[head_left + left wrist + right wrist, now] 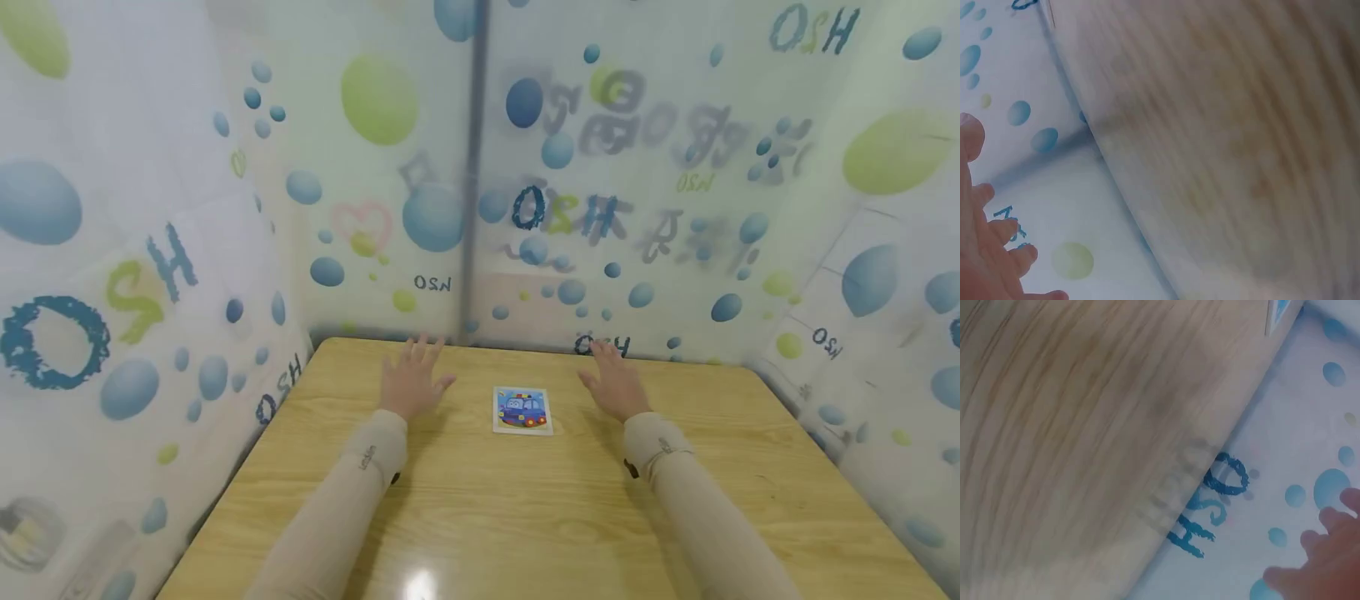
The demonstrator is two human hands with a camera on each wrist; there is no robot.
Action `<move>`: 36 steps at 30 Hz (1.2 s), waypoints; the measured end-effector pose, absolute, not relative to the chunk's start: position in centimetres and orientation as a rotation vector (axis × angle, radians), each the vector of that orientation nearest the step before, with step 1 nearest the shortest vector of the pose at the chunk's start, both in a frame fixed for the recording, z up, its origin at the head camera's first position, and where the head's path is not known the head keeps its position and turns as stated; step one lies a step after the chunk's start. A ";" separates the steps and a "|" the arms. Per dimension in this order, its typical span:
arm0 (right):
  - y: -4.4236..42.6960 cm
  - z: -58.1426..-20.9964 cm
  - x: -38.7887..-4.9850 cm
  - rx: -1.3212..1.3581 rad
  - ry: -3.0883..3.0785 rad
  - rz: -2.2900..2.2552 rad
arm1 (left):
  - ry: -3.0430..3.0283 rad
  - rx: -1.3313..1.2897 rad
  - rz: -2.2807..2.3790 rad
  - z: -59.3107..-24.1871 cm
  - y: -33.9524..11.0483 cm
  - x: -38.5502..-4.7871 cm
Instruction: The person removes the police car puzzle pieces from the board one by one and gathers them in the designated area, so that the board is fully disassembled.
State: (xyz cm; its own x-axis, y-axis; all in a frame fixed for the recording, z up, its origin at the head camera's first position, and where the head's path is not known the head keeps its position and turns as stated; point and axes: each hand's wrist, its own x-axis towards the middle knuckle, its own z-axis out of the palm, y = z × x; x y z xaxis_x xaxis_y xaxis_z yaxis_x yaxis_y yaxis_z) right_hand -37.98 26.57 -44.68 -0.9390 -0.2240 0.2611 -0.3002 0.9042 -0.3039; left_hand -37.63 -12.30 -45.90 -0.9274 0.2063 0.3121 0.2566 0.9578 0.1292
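Note:
A small square picture puzzle with a white border (522, 411) and a blue cartoon car on it lies flat on the wooden table (517, 517). To its left is my left hand (411, 379), fingers spread and holding nothing. On the other side, my right hand (617, 385) is likewise spread with nothing in it. Both stay apart from the picture. In the left wrist view, the left fingers (1004, 230) show at the left edge. The right fingers (1316, 544) appear at the lower right of the right wrist view, where a corner of the picture (1277, 314) also shows.
Pale curtains (375, 192) printed with blue and green dots and H2O lettering surround the table on its far side, left and right. A dark vertical strip (474, 167) runs down the back curtain. Light glares off the table's near part.

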 end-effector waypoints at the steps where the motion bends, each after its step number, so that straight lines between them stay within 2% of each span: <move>1: 26.3 -44.8 -38.1 0.419 -2.855 0.551 | -2.815 -0.343 -0.237 -46.1 -12.1 -37.7; 8: 24.9 -46.0 -38.4 0.589 -2.945 0.891 | -2.851 -0.392 -0.243 -46.5 -10.9 -37.9; 16: 23.2 -46.3 -38.3 0.752 -3.096 0.943 | -2.957 -0.449 -0.287 -46.9 -9.3 -37.9; 25: 22.0 -47.7 -38.5 0.766 -3.270 0.796 | -3.024 -0.546 -0.323 -47.4 -7.1 -38.1; 36: 20.8 -47.5 -38.0 0.808 -3.241 0.508 | -3.084 -0.616 -0.274 -46.0 -4.2 -37.2</move>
State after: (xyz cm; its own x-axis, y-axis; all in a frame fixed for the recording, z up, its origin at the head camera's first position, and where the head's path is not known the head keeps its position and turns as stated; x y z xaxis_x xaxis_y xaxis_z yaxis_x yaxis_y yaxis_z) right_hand -37.98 20.83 -47.51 -0.8592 -0.4878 -0.1541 -0.4172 0.8425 -0.3406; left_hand -37.18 -4.25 -46.03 -0.9238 0.3824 0.0190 0.3797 0.9088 0.1727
